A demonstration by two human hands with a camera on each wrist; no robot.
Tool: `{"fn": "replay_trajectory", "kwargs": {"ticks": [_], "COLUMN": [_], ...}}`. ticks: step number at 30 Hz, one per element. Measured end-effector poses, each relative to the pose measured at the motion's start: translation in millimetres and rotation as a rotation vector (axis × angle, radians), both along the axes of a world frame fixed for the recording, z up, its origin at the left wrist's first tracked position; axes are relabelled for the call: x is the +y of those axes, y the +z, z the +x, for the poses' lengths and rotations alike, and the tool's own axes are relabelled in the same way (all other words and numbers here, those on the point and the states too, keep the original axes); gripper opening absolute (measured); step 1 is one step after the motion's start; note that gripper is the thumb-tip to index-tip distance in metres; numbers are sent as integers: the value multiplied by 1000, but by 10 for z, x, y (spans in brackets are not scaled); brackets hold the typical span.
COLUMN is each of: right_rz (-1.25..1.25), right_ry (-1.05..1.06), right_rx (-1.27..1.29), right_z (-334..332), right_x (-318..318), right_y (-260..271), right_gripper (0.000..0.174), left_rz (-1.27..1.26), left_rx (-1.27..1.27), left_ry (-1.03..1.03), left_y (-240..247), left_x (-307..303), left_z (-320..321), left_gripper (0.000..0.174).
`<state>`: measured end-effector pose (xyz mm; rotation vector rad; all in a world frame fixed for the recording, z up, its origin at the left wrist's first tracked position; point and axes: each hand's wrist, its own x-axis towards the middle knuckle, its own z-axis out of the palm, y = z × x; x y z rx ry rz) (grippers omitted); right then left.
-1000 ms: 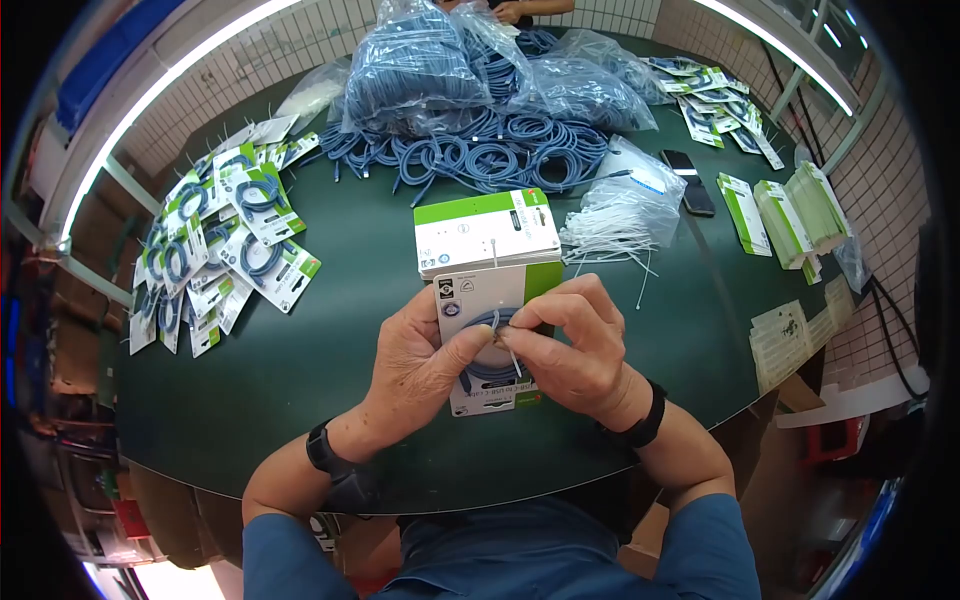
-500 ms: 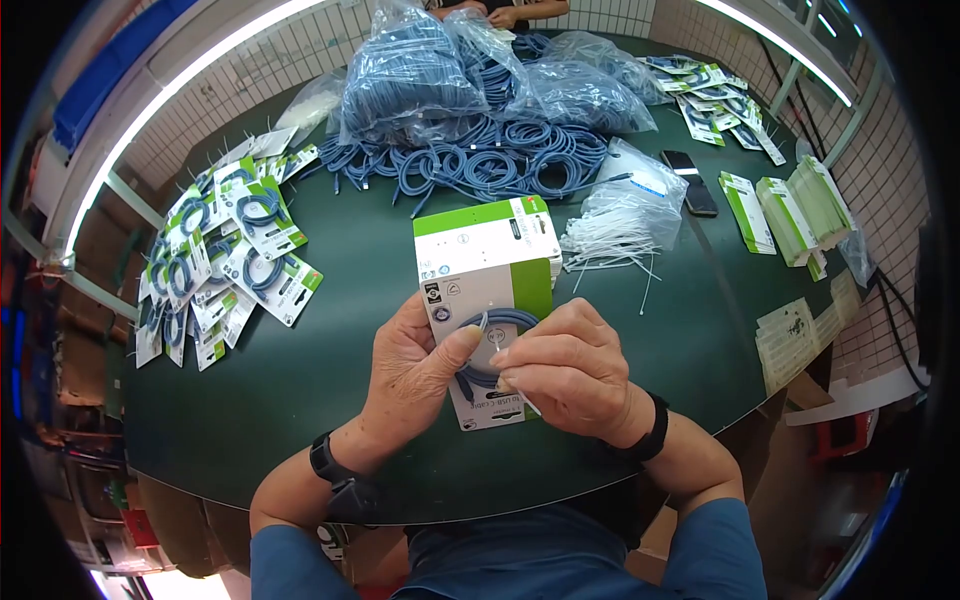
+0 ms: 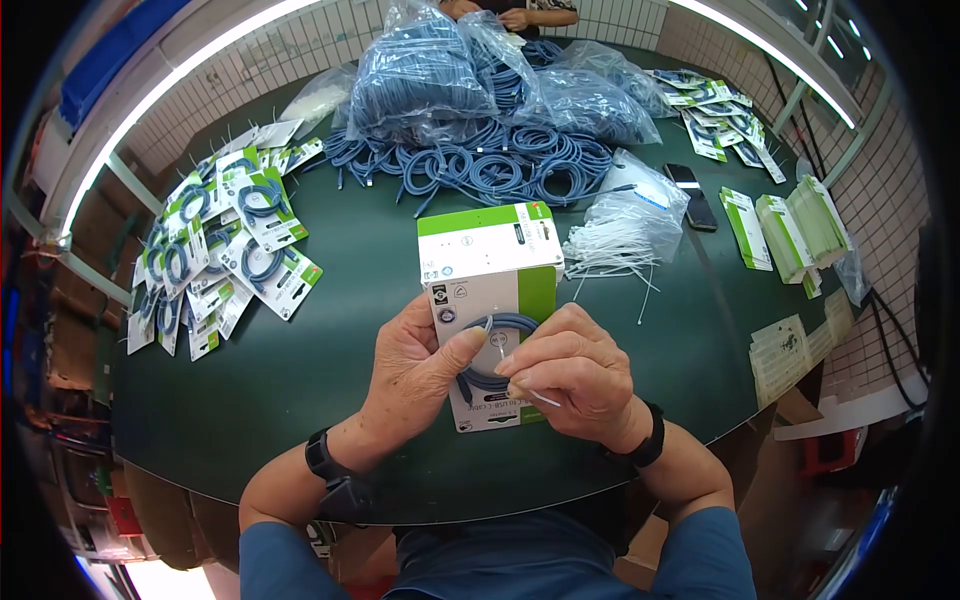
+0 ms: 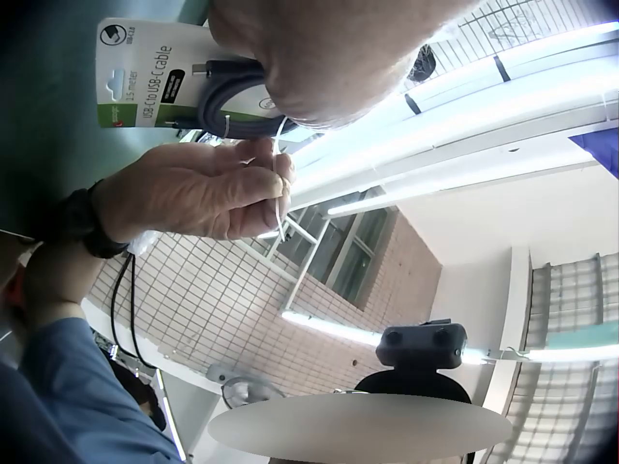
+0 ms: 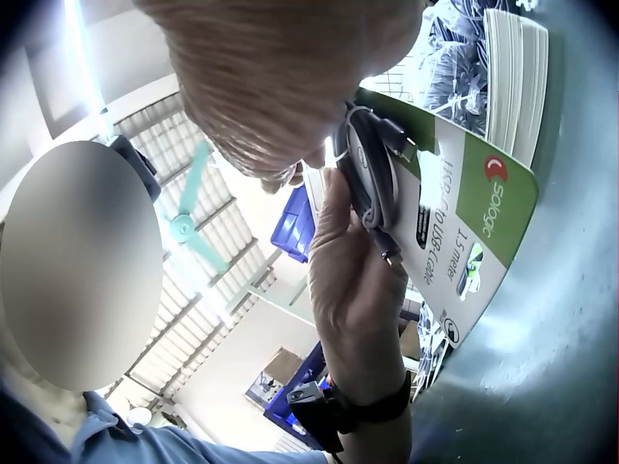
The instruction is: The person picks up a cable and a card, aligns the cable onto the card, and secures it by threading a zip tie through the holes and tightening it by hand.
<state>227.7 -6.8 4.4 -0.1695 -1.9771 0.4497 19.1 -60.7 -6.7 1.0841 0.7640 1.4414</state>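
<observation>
My left hand (image 3: 415,360) grips a white-and-green USB-C cable packaging card (image 3: 490,420), its thumb pressing on the coiled blue cable (image 3: 515,322) against the card's face. A white cable tie (image 3: 545,398) runs from the coil, and my right hand (image 3: 580,375) pinches its tail between thumb and fingers. In the left wrist view the tie (image 4: 281,220) passes between the right fingertips, close beside the coil (image 4: 232,101). The right wrist view shows the card (image 5: 498,198) tilted, with both cable plugs exposed and the left thumb behind the coil.
Behind the held card stands a stack of cards (image 3: 490,240). Finished-looking carded cables (image 3: 265,215) pile at left. Loose blue cables (image 3: 480,165) and bagged cables (image 3: 415,75) lie at the back. White cable ties (image 3: 610,240), a phone (image 3: 690,197) and more cards (image 3: 780,235) are at right.
My right hand has drawn the tie's tail away from the coil, down and to the right, and its fingers have closed more around it. The left hand keeps its hold on the card.
</observation>
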Motion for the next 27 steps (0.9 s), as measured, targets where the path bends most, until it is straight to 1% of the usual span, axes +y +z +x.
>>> {"fn": "replay_trajectory", "kwargs": {"ticks": [1, 4, 5, 8, 9, 12, 13, 16, 17, 20, 23, 27], "right_rz": [1, -132, -134, -341, -344, -219, -220, -38, -38, 114, 149, 189], "right_ry": [2, -24, -25, -18, -21, -138, -138, -214, -210, -298, -268, -223], "right_rx": [-4, 105, 97, 304, 294, 72, 65, -2, -7, -49, -89, -143], "right_z": [-5, -38, -59, -109, -76, 20, 27, 23, 15, -20, 24, 88], "right_x": [-5, -52, -62, -82, -77, 21, 44, 105, 117, 147, 166, 130], "right_y": [1, -25, -47, -133, -123, -43, -32, -8, -7, -25, -55, 0], "right_gripper": [27, 26, 26, 25, 25, 21, 21, 23, 23, 26, 30, 35], "left_rz": [-4, -17, -25, -46, -56, -72, -76, -83, -79, -72, -116, -100], "left_rx": [3, 0, 12, 23, 26, 27, 34, 45, 40, 25, 107, 106], "left_ry": [-3, -10, -12, -19, -21, -26, -24, -15, -19, -23, -41, -37], "left_y": [-5, -32, -37, -58, -67, -96, -110, -135, -137, -140, -141, -113], "left_x": [-3, -19, -27, -44, -47, -37, -36, -29, -27, -21, -24, -26], "left_z": [-1, 24, 43, 108, 121, 139, 136, 132, 134, 128, 99, 108], "left_gripper": [36, 35, 35, 34, 34, 34, 34, 34, 34, 35, 35, 34]}}
